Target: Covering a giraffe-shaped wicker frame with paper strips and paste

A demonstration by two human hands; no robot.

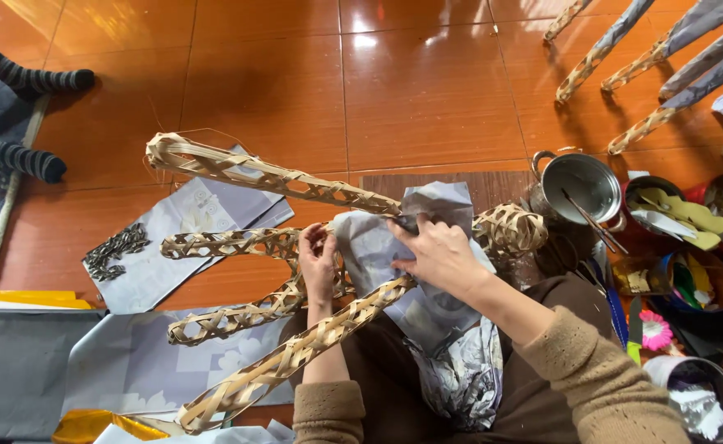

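- The woven bamboo frame, one piece with four long lattice arms spreading left over the floor, lies across the person's lap; its looped hub sits toward the right.
- Pale grey paper sheet, one piece, draped over the frame's middle and running down into the lap, where its lower end crumples and is hard to read.
- Flat grey paper sheets on the floor under the arms: at least three, overlapping, some cut off at the bottom edge.
- More woven arms wrapped in grey paper at the floor's top right corner: about five, all cut off by the picture's edge.
- One steel pot with sticks in it; beside it about three bowls of coloured scraps, partly hidden.
- Two striped socked feet of another person, at the left edge.
- Right hand: fingers closed, pinching the paper sheet's top against the frame.
- Left hand: fingers curled around a frame arm, pressing the paper's edge.
- One small pile of dark bits on a floor sheet; too small to identify.
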